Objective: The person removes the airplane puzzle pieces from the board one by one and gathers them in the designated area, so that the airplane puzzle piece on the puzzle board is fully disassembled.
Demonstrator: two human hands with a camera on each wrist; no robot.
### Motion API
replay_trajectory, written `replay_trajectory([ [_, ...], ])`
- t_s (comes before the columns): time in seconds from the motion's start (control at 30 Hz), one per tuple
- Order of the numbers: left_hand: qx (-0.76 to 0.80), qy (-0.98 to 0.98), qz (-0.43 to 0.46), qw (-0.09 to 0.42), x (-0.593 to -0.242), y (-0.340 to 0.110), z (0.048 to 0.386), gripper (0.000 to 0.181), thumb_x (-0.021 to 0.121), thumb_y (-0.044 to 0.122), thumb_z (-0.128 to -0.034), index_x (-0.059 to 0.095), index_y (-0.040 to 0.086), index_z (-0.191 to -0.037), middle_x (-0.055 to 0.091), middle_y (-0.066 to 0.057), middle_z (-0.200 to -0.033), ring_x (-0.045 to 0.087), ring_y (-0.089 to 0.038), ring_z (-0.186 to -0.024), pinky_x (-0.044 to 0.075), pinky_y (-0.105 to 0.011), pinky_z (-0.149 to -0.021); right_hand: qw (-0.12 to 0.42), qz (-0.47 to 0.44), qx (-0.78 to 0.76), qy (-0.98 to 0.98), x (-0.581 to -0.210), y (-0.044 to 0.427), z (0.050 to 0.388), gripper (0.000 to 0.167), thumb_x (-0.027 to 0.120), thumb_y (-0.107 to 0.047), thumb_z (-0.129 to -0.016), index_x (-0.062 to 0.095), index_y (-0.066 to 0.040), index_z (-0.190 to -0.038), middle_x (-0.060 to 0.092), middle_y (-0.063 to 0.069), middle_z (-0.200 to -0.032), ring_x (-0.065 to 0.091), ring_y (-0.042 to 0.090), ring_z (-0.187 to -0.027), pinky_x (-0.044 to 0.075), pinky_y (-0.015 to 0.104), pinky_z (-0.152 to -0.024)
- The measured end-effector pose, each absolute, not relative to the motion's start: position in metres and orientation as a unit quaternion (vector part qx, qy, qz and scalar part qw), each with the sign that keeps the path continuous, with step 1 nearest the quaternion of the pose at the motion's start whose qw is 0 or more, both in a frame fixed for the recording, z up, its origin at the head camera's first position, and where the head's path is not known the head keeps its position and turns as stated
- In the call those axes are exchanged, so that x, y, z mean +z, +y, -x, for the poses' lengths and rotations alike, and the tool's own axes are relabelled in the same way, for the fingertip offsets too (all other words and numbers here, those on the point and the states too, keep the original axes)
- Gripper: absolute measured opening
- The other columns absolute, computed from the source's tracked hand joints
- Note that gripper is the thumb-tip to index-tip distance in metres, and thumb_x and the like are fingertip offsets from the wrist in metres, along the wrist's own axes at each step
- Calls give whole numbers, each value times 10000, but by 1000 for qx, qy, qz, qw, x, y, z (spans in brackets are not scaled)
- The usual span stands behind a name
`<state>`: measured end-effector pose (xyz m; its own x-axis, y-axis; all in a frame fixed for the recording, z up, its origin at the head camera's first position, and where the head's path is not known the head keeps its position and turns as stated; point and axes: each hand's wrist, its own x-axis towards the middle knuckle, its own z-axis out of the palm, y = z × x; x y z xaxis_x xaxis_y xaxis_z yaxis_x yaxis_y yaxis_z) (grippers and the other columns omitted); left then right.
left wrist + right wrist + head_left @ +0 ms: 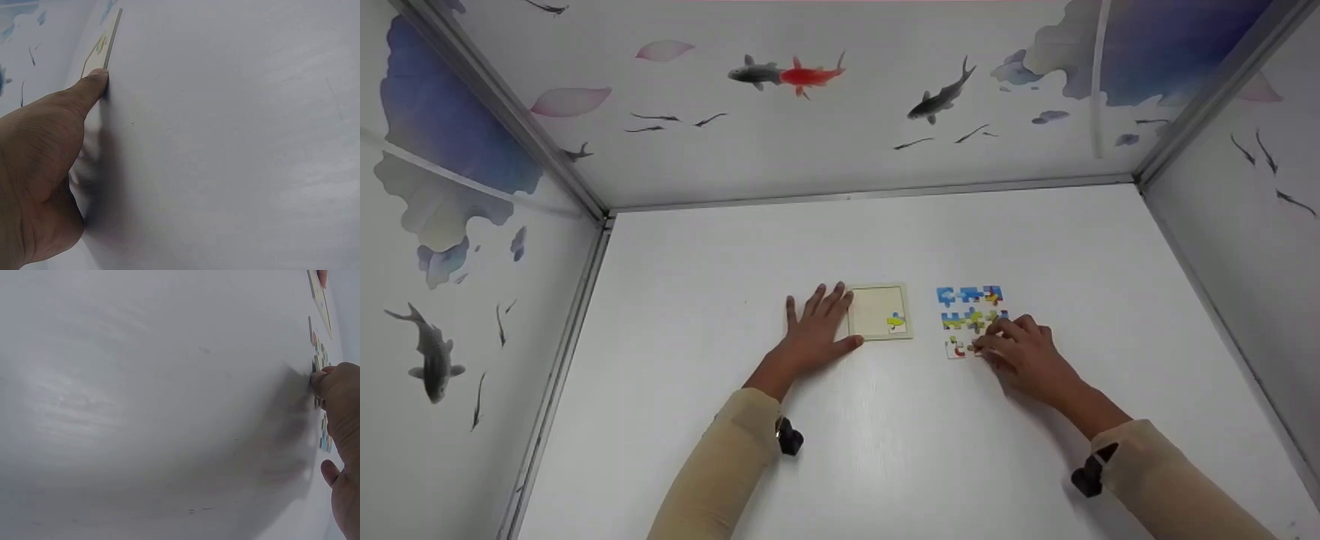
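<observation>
A square, pale wooden puzzle tray (871,311) lies on the table, with one puzzle piece (895,323) in its lower right corner. My left hand (814,335) spreads its fingers along the tray's left side; in the left wrist view, the thumb (93,84) touches the tray's edge (112,42). To the right of the tray lie three rows of jigsaw pieces (969,295), blue at the top, yellow-green in the middle. Over the bottom row, my right hand (1030,360) has its curled fingertips on a puzzle piece, which they partly cover. Another bottom-row piece (954,348) lies left of it.
The white tabletop (885,442) extends around the tray and pieces. Panels printed with fish and petals enclose it at the back (870,150), left (465,300) and right (1237,247). Each forearm wears a beige sleeve (720,465) and a small black wrist device (789,437).
</observation>
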<state>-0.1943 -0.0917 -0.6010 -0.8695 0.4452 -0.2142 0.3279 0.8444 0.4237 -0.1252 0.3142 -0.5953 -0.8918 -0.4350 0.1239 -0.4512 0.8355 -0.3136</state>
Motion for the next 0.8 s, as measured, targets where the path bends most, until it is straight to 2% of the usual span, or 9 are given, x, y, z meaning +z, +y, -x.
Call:
replay_trajectory([
  [0.33, 184, 949, -200, 159, -599, -90, 192, 919, 500, 704, -1096, 144, 233, -1801, 61, -1, -1894, -6, -312, -1764, -68, -765, -1335, 45, -242, 176, -953, -596, 314, 125, 260, 835, -97, -988, 839, -216, -1218, 695, 41, -1204, 541, 281, -1103, 432, 587, -904],
  [0.8, 185, 950, -198, 152, -597, -90, 191, 898, 518, 676, -1103, 168, 228, -1798, 80, -6, -1893, 14, -319, -1764, -54, -776, -1331, 64, -262, 175, -947, -599, 315, 126, 245, 848, -100, -975, 846, -215, -1191, 711, 34, -1170, 542, 259, -1077, 424, 539, -886],
])
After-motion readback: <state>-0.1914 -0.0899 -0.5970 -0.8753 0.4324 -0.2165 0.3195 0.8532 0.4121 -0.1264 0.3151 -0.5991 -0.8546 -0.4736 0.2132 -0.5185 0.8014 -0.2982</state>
